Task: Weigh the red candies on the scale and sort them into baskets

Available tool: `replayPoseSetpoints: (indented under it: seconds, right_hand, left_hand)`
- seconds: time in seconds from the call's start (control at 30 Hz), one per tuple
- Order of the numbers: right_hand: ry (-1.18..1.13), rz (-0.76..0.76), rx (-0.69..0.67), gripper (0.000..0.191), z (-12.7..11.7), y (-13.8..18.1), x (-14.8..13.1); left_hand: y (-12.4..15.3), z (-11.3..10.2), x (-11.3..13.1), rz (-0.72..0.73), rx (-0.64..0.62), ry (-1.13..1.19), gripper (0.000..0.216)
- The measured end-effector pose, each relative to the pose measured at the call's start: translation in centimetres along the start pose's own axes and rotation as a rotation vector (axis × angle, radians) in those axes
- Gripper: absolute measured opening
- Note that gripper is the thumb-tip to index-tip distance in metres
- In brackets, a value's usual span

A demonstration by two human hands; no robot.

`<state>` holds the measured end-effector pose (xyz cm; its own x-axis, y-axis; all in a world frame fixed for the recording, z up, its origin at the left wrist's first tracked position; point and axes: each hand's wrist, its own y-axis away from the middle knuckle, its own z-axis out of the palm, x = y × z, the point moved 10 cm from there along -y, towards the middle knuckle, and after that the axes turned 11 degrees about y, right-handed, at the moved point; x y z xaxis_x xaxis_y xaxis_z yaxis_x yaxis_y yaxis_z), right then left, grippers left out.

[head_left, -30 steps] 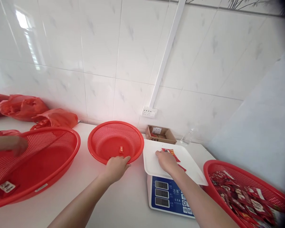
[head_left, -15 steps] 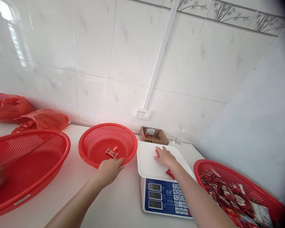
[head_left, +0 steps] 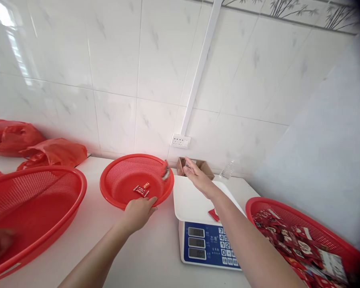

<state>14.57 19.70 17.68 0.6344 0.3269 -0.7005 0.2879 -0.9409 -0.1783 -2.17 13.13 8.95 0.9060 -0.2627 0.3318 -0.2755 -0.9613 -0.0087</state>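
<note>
The person's left hand (head_left: 138, 213) is gripping the near rim of a round red basket (head_left: 129, 170) holding two red packets (head_left: 141, 190), while the right hand (head_left: 199, 177) is hovering open, fingers spread, above the white scale tray (head_left: 189, 202), a blurred packet (head_left: 166, 172) in the air just beside its fingertips at the basket's right rim. The digital scale (head_left: 210, 245) is sitting on a white counter (head_left: 156, 256) against a white-tiled wall (head_left: 114, 80), between a large oval basket (head_left: 48, 188) and a basket full of packets (head_left: 255, 203).
</note>
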Motion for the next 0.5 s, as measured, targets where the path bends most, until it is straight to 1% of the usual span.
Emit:
replayPoseSetpoints:
  seconds: [0.07, 0.1, 0.13, 0.2, 0.27, 0.3, 0.33, 0.4, 0.43, 0.5]
  right_hand:
    - [0.192, -0.049, -0.037, 0.061, 0.0, 1.1, 0.0]
    - [0.303, -0.051, -0.088, 0.057, 0.3, 1.8, 0.8]
    - [0.405, -0.032, -0.160, 0.054, 0.6, 2.6, 2.1]
    - [0.578, 0.063, -0.311, 0.051, 0.9, 4.5, 5.9]
    - [0.682, 0.182, -0.421, 0.053, 0.6, 6.3, 9.7]
    - [0.705, 0.221, -0.456, 0.055, 0.4, 7.0, 11.1]
    - [0.716, 0.238, -0.474, 0.057, 0.2, 7.6, 12.0]
    - [0.733, 0.242, -0.464, 0.059, -0.4, 8.2, 12.8]
    - [0.751, 0.243, -0.440, 0.058, -0.7, 8.2, 12.9]
    - [0.803, 0.263, -0.396, 0.050, -1.4, 8.3, 13.1]
  left_hand:
    - [0.2, -0.2, 0.1, 0.005, -0.013, 0.004, 0.031]
    - [0.3, -0.3, 0.1, 0.008, -0.018, 0.006, 0.031]
    - [0.4, -0.4, 0.1, 0.011, -0.021, 0.006, 0.031]
    - [0.6, -0.5, 0.2, 0.018, -0.022, 0.006, 0.031]
    - [0.6, -0.5, 0.3, 0.025, -0.021, 0.004, 0.031]
    - [0.6, -0.5, 0.3, 0.028, -0.022, 0.004, 0.030]
    - [0.6, -0.5, 0.3, 0.030, -0.022, 0.003, 0.030]
    - [0.5, -0.4, 0.4, 0.028, -0.022, 0.001, 0.030]
    - [0.5, -0.4, 0.4, 0.025, -0.023, 0.002, 0.030]
    - [0.5, -0.4, 0.5, 0.019, -0.027, 0.004, 0.030]
